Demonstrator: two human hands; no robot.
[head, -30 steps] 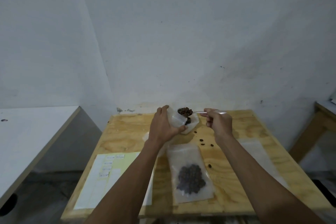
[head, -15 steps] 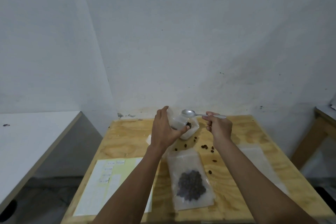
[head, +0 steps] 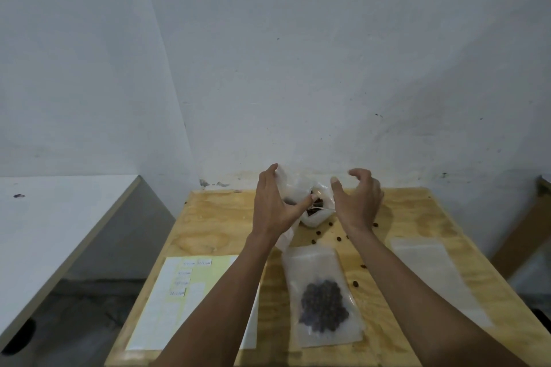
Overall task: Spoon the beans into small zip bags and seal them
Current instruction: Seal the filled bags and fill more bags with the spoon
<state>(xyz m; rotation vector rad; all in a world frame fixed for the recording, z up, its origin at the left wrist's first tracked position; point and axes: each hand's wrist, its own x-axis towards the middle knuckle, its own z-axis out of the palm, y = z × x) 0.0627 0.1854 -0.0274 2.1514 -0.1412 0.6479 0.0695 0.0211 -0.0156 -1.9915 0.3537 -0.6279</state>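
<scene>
A small zip bag (head: pixel 293 188) is gripped by the left hand (head: pixel 272 205) at the table's (head: pixel 417 217) far edge; the right hand (head: pixel 357 199) is spread open, empty. Loose beans (head: pixel 328 232) are scattered nearby, and a filled bag (head: pixel 323 304) is lying nearer.

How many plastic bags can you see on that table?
3. One bag is held up in the left hand at the far edge, one filled bag lies flat near the middle, and one empty bag lies flat at the right. More may be hidden behind the hands.
</scene>
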